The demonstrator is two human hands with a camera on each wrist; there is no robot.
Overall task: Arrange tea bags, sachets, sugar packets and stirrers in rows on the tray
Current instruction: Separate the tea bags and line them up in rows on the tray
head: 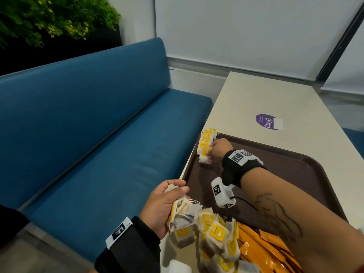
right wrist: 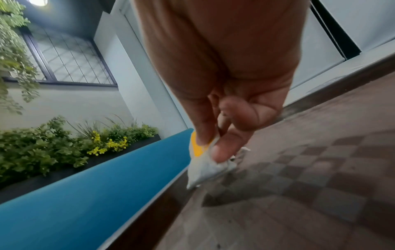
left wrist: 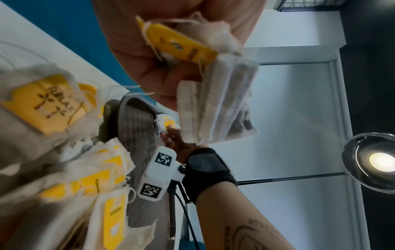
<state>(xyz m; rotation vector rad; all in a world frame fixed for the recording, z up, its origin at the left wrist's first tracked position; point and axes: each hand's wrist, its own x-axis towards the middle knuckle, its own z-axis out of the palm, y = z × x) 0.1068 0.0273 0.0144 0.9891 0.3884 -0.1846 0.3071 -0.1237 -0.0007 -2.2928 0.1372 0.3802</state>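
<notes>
The right hand (head: 217,149) reaches to the far left corner of the brown tray (head: 295,162), its thumb and fingers pinching a single tea bag (head: 204,157) with a yellow tag; in the right wrist view the bag's lower edge touches the tray's chequered floor; just beyond it a short row of tea bags (head: 206,137) lies along the tray's left rim, overlapping one another. The left hand (head: 159,205) hangs off the table's near left edge, above the blue bench (head: 88,125), fingers curled round a bundle of tea bags (head: 184,212); the left wrist view shows several paper bags bunched in that grip with one yellow tag on top. Below the bundle a loose heap of tea bags (head: 216,237) sits at the tray's near end; orange sachets (head: 262,251) lie just to its right, touching it. The tray rests on a white table (head: 256,99); a purple sticker (head: 268,122) lies on the tabletop beyond the tray; green plants (head: 49,18) stand behind the bench.
</notes>
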